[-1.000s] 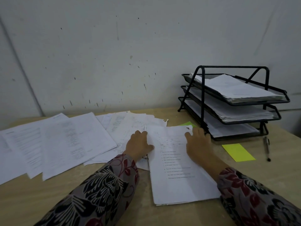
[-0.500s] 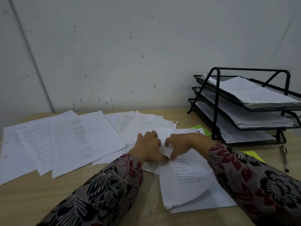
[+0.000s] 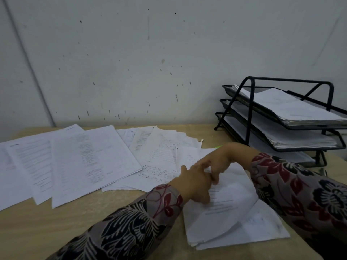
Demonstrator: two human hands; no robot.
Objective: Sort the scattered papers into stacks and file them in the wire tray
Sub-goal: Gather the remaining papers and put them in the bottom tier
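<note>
A stack of printed sheets point(image 3: 259, 228) lies on the wooden desk in front of me. Its top sheet point(image 3: 225, 205) is lifted at the upper left corner and bows upward. My right hand point(image 3: 217, 162) reaches across from the right and pinches that corner. My left hand point(image 3: 195, 184) sits right against it, fingers curled down over the sheet's left edge. Scattered papers point(image 3: 84, 162) fan out across the left half of the desk. The black three-tier wire tray point(image 3: 249, 109) stands at the back right, with paper in each tier.
A grey wall runs close behind the desk. A sliver of a green note point(image 3: 218, 146) shows behind my right wrist. Bare desk wood point(image 3: 56, 228) shows at the near left.
My right hand crossed from the stack's right side to its upper left corner and lifted the top sheet, which now bows up. My left hand stayed at the left edge. The view shifted left.
</note>
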